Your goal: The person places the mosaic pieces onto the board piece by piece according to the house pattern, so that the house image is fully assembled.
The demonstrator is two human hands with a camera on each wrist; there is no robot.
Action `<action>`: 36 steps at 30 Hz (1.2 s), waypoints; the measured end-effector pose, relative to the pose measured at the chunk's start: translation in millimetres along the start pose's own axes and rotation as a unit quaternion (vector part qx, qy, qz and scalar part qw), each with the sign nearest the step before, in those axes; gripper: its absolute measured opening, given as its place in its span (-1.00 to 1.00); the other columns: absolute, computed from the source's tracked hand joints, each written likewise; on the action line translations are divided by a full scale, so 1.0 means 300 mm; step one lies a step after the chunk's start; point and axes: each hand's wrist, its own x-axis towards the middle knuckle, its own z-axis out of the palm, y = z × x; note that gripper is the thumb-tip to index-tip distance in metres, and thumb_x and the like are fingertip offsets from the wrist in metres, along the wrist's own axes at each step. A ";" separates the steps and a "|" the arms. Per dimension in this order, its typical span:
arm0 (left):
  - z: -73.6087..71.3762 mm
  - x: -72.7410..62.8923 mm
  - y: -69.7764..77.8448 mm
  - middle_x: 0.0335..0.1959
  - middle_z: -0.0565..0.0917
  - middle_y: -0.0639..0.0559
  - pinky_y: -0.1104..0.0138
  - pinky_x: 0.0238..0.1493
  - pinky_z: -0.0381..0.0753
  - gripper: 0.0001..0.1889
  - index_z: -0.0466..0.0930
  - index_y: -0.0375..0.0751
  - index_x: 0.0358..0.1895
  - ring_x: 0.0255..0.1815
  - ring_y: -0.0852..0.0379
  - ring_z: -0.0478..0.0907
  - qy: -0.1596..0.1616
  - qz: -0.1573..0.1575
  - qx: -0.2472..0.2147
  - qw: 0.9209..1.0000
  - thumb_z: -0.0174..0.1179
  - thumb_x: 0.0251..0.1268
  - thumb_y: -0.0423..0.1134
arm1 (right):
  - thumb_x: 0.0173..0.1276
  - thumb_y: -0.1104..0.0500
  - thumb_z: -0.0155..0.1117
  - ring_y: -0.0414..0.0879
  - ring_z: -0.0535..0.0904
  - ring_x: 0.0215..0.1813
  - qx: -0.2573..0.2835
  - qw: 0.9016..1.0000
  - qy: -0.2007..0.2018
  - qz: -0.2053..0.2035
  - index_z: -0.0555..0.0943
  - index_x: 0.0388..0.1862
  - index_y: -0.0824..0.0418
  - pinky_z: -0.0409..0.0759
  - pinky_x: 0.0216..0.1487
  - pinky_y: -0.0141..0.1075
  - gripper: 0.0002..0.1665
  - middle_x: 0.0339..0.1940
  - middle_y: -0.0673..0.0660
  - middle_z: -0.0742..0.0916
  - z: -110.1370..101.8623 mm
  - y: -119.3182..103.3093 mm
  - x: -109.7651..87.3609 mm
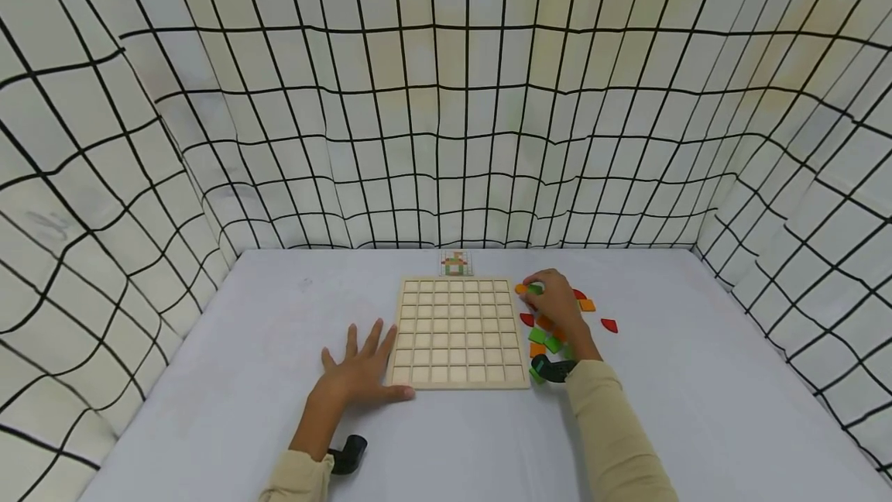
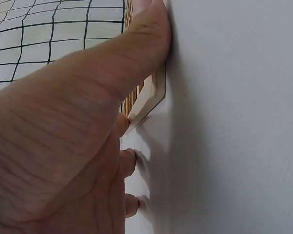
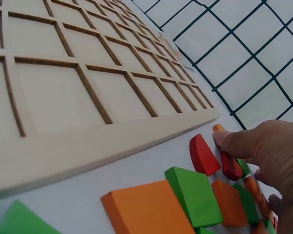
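A square wooden grid board (image 1: 458, 387) with shallow compartments lies on the white table. My left hand (image 1: 357, 378) is spread at its near left corner, the thumb along the front edge and the index finger at the left side. In the left wrist view the thumb (image 2: 141, 41) overlaps the board's corner. Beyond the board's right side, my right hand (image 1: 555, 302) pinches a small orange piece (image 3: 218, 127) between thumb and fingertips, close to the table. A green piece (image 1: 534, 289) shows right by those fingers. Red pieces (image 3: 203, 155) lie just below the thumb.
Several loose orange, green (image 1: 536, 335) and red tiles lie along the board's right side, partly under the right forearm. One red piece (image 1: 609, 325) sits farther right. A small patterned card (image 1: 456, 263) is behind the board. Black-lined netting (image 1: 460, 153) surrounds the table.
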 end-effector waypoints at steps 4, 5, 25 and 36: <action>0.003 0.003 0.004 0.61 -0.16 -0.26 -0.59 0.19 -0.28 0.21 -0.07 -0.13 0.58 0.54 -0.53 -0.37 -0.001 0.001 -0.002 1.000 0.27 -0.05 0.45 | 0.27 0.08 0.41 0.26 0.49 0.26 -0.011 1.000 0.015 -0.002 0.72 -0.08 0.22 0.50 0.20 0.11 -0.70 0.18 0.35 0.62 0.004 -0.011 -0.006; 0.003 0.005 0.004 0.61 -0.16 -0.25 -0.59 0.19 -0.28 0.20 -0.08 -0.12 0.58 0.54 -0.52 -0.37 -0.001 0.001 0.000 1.000 0.26 -0.04 0.45 | 0.27 0.07 0.41 0.26 0.50 0.25 -0.016 1.000 0.018 -0.002 0.72 -0.10 0.21 0.51 0.19 0.11 -0.70 0.18 0.35 0.62 0.004 -0.015 -0.006; 0.002 0.005 -0.003 0.62 -0.20 -0.23 -0.59 0.19 -0.31 0.21 -0.11 -0.09 0.58 0.54 -0.50 -0.39 0.001 0.001 -0.002 1.000 0.25 -0.04 0.46 | 0.29 -0.05 0.38 0.16 0.51 0.21 -0.011 0.999 -0.013 -0.036 0.67 -0.12 0.21 0.50 0.18 0.05 -0.64 0.14 0.24 0.64 -0.010 -0.012 0.018; 0.004 0.006 -0.003 0.61 -0.17 -0.23 -0.58 0.20 -0.28 0.20 -0.09 -0.09 0.58 0.55 -0.50 -0.36 -0.002 -0.002 0.008 1.000 0.25 -0.04 0.47 | 0.31 0.12 0.36 0.18 0.51 0.16 0.043 0.991 -0.036 -0.118 0.66 -0.17 0.30 0.46 0.21 0.06 -0.74 0.03 0.28 0.67 0.067 -0.117 0.050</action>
